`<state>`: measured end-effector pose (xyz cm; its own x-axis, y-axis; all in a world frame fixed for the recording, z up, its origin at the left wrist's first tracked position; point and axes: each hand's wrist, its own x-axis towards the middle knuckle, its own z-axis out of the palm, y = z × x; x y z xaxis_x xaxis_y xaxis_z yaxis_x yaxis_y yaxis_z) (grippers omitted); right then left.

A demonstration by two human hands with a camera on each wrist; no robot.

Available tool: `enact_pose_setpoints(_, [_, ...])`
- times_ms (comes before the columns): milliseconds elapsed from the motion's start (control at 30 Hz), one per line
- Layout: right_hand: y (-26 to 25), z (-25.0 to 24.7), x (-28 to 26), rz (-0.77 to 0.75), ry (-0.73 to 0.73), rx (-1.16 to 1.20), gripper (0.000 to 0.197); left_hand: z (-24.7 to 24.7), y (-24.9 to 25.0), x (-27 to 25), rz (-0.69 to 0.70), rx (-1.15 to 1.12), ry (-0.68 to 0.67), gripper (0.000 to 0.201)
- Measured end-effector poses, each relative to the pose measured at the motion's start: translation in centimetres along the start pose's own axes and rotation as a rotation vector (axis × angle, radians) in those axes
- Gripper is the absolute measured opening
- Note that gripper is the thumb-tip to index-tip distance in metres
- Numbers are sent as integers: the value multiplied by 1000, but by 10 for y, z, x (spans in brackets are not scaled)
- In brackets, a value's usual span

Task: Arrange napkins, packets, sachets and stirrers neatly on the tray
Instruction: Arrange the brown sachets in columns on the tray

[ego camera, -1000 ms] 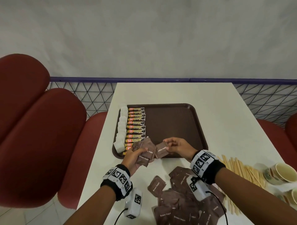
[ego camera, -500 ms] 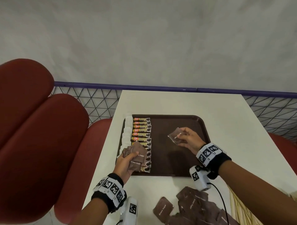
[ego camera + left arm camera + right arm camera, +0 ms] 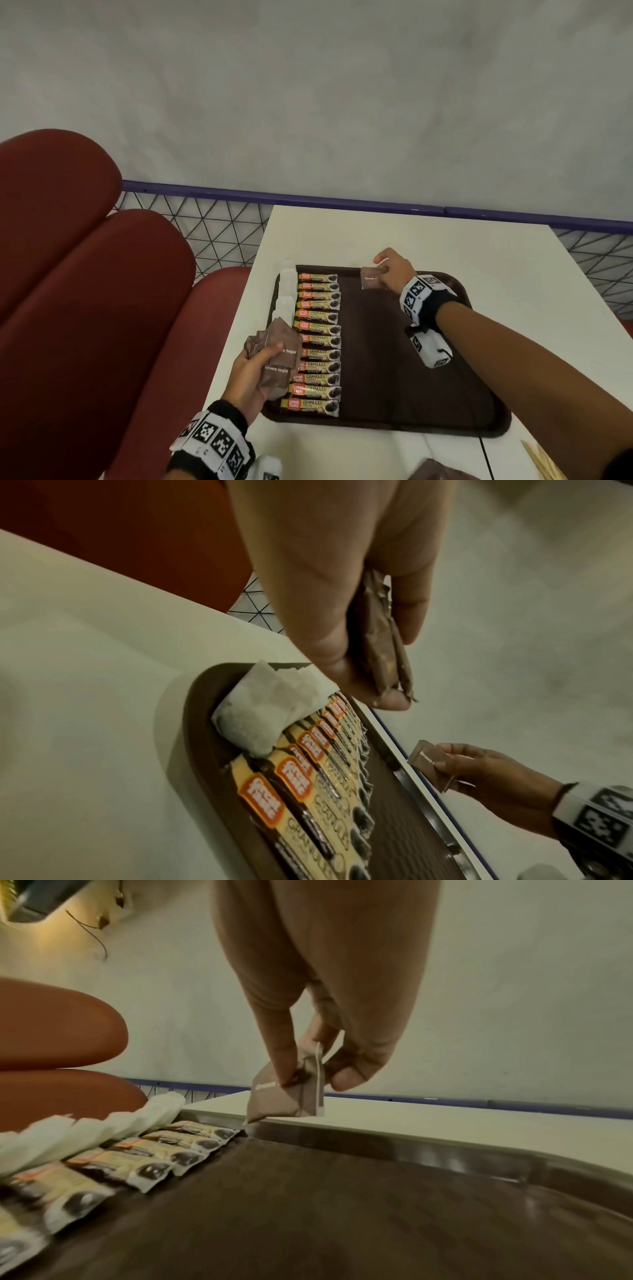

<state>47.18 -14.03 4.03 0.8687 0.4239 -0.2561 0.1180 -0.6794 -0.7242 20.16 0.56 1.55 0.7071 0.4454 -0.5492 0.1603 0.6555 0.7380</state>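
A dark brown tray [image 3: 404, 359] lies on the white table. Along its left side runs a row of white napkins [image 3: 286, 291] and a column of coffee granule sachets [image 3: 318, 342]. My left hand [image 3: 255, 370] grips a stack of brown sugar packets [image 3: 279, 359] over the tray's left edge; the stack's edge [image 3: 383, 642] shows in the left wrist view. My right hand [image 3: 390, 270] pinches one brown sugar packet [image 3: 371, 278] just above the tray's far rim [image 3: 377, 1137], right of the top sachet. The packet [image 3: 284, 1096] hangs from thumb and fingers.
More brown sugar packets [image 3: 442, 474] lie on the table near the front edge, with wooden stirrers [image 3: 544, 462] at the front right. Red padded seats [image 3: 85, 291] stand to the left. A purple rail with wire mesh [image 3: 342, 200] runs behind the table.
My right hand has carried one sugar packet from the tray's near edge to the far rim. The left hand with its stack has stayed near the tray's left side.
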Motion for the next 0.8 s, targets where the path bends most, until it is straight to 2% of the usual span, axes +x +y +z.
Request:
enact_pose_setpoints(200, [-10, 23, 26, -40, -21, -124, 25, -8, 4, 5, 14, -7, -28, 37])
enact_pose_setpoints(300, [-9, 30, 34, -40, -67, -200, 28, -11, 5, 6, 13, -13, -39, 36])
enact_pose_setpoints(567, [-10, 46, 46, -89, 7, -383, 21, -9, 7, 9, 14, 0, -72, 37])
enact_pose_setpoints(700, [-12, 48, 52, -185, 11, -561, 26, -8, 8, 10, 9, -10, -86, 42])
enact_pose_setpoints(800, [-11, 47, 57, -194, 10, -621, 29, -11, 7, 11, 3, -18, -86, 42])
